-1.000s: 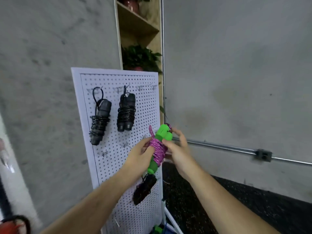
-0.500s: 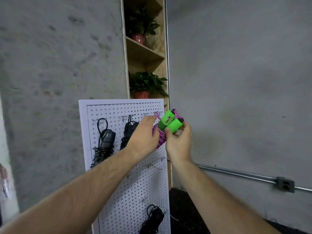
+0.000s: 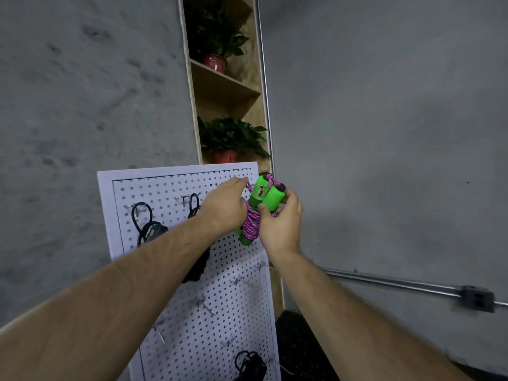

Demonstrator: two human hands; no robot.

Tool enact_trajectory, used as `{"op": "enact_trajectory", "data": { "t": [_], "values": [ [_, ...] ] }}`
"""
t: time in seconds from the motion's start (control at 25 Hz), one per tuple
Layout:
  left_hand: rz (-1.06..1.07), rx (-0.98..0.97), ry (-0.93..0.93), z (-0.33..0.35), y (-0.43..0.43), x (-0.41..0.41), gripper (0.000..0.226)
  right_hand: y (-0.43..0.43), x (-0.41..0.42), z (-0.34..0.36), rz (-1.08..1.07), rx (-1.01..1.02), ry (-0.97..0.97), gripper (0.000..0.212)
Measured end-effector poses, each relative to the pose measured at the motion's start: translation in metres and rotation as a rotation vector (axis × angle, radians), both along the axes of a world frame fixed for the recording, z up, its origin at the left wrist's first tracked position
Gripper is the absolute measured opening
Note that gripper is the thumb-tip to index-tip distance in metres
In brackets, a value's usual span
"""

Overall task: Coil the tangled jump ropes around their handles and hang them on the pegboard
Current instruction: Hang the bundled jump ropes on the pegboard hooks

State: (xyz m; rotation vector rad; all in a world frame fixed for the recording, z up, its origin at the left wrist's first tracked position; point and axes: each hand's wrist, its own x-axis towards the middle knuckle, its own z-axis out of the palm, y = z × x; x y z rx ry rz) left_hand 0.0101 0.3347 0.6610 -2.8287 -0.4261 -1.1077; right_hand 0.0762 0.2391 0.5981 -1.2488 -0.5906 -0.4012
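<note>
A jump rope with two bright green handles (image 3: 265,198) and pink cord coiled round them is held up against the top right corner of the white pegboard (image 3: 176,180). My right hand (image 3: 280,224) grips the green handles from below and the right. My left hand (image 3: 224,206) pinches a pink loop of the cord at the board's upper edge. A coiled black jump rope (image 3: 148,229) hangs on a hook at the upper left. A second black rope (image 3: 193,207) is mostly hidden by my left forearm. A third black rope (image 3: 251,365) hangs near the bottom.
Several bare metal hooks (image 3: 242,281) stick out of the board's lower right part. Behind the board stands a wooden shelf (image 3: 228,83) with two potted plants (image 3: 233,138). A metal conduit (image 3: 398,284) with a junction box runs along the grey wall at the right.
Both hands have carried the green-and-pink rope from the board's middle right up to its top right corner. My head tilted up, so the board sits lower in view.
</note>
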Motion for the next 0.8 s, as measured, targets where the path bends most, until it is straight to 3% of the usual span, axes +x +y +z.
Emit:
{"op": "enact_trajectory", "data": {
  "t": [0.24,0.52,0.68,0.8],
  "values": [
    [0.047,-0.135,-0.015,0.000,0.005,0.010,0.054,0.022,0.015,-0.018,0.072,-0.072,-0.007,0.058],
    [0.202,0.092,0.171,-0.009,0.000,-0.008,0.070,0.040,0.017,-0.030,0.144,-0.137,-0.015,0.060],
    [0.139,0.165,0.097,-0.028,-0.016,-0.030,0.065,0.016,0.004,-0.044,0.100,-0.219,-0.099,0.058],
    [-0.062,0.280,-0.003,-0.068,-0.032,-0.054,0.053,-0.016,-0.016,-0.074,0.013,-0.352,-0.313,0.041]
  ]
}}
